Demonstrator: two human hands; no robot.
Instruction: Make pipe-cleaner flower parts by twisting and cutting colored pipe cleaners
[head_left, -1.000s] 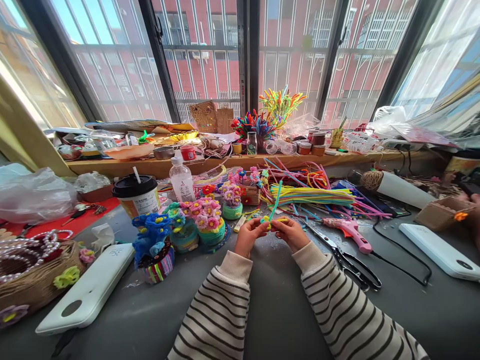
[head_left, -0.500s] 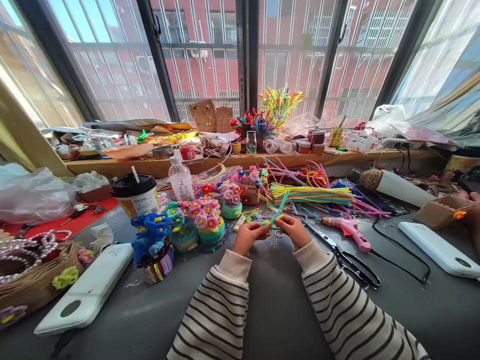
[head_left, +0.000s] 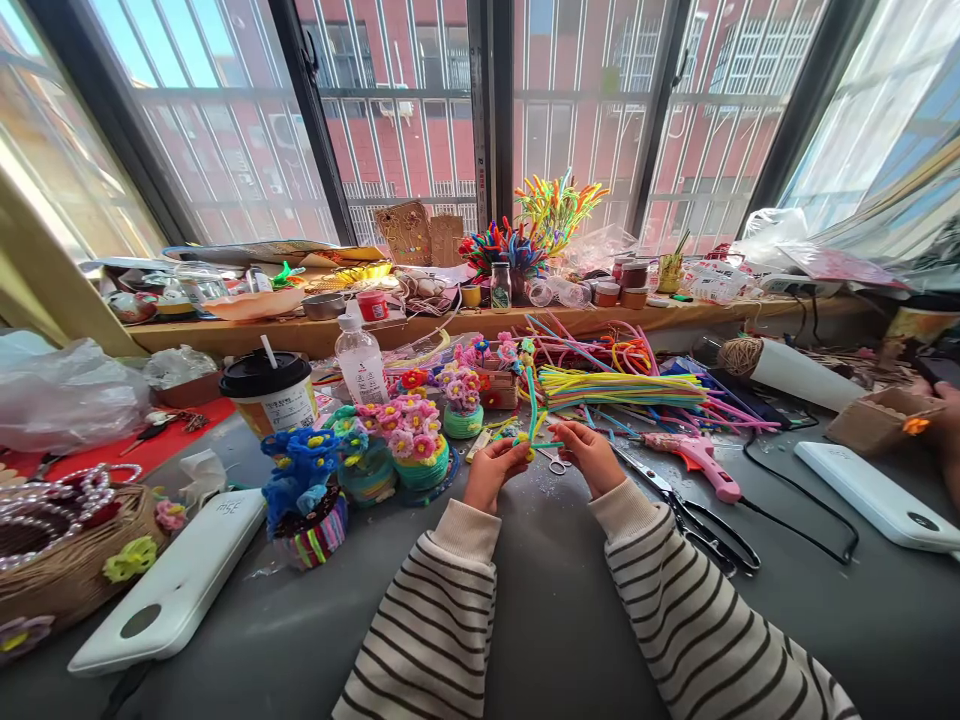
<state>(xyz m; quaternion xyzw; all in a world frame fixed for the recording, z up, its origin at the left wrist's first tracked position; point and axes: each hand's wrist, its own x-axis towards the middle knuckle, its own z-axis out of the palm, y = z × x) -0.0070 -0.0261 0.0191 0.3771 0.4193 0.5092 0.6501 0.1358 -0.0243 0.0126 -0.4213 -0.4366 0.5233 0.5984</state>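
My left hand (head_left: 489, 476) pinches a yellow and teal pipe cleaner piece (head_left: 533, 400) between thumb and fingertips. One teal length stands nearly upright from it, and another sticks out sideways. My right hand (head_left: 595, 462) is closed at the tip of that sideways length, with thumb and forefinger together. Just beyond the hands lie small scissors (head_left: 556, 464), partly hidden. Beside my right forearm rest large black-handled scissors (head_left: 694, 520) and a pink hot glue gun (head_left: 701, 458). Left of my left hand stand pots of fuzzy pink flowers (head_left: 414, 430) and blue flowers (head_left: 304, 465).
Bundled yellow pipe cleaners (head_left: 622, 386) lie behind the hands. A lidded cup (head_left: 268, 395) and a plastic bottle (head_left: 360, 365) stand left. White power banks (head_left: 169, 590) flank the workspace. Another person's hand (head_left: 949, 430) is at the right edge, near a cardboard box (head_left: 874, 425).
The slanted teal length now stands upright, with a second teal end pointing right. My right hand has shifted slightly right, away from the left.
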